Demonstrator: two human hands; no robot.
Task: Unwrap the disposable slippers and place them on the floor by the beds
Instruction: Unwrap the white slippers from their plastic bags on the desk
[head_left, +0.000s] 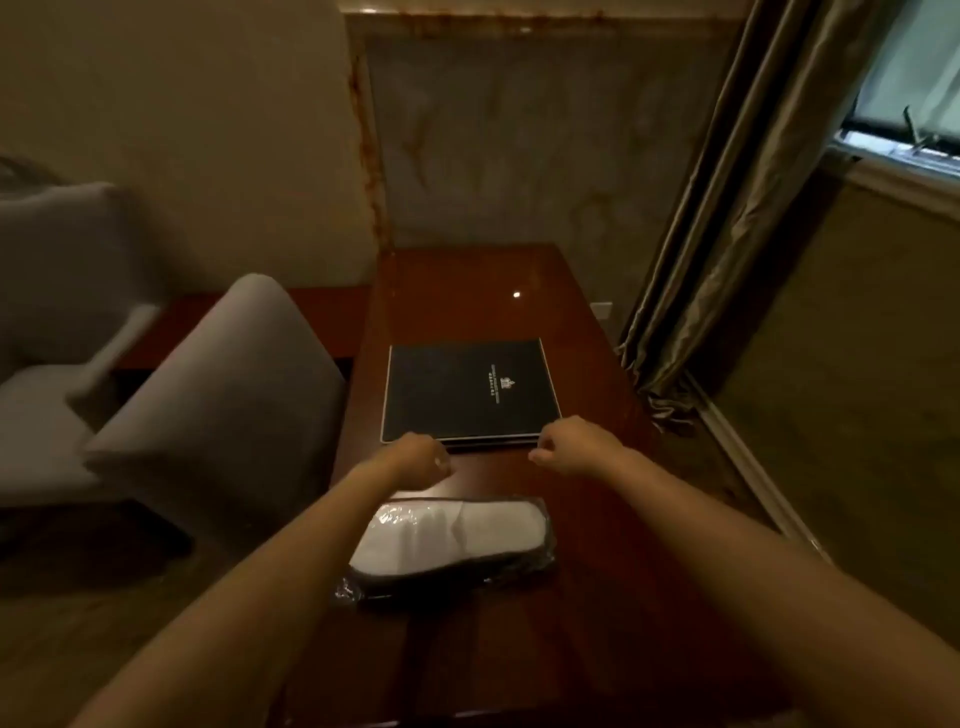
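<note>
The slippers (452, 540) lay flat on the desk (467, 301), just on the near side of the black folder (467, 395) — white, dark-edged, sealed in crinkled clear plastic. At the folder's near edge hovered the left hand (415, 457) and the right hand (571, 447) — fingers curled under, gripping nothing.

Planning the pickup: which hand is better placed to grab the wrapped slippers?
Left. The left hand hovers just past the wrapped slippers, forearm crossing them; the right hand is farther off by a corner of the black folder.
</note>
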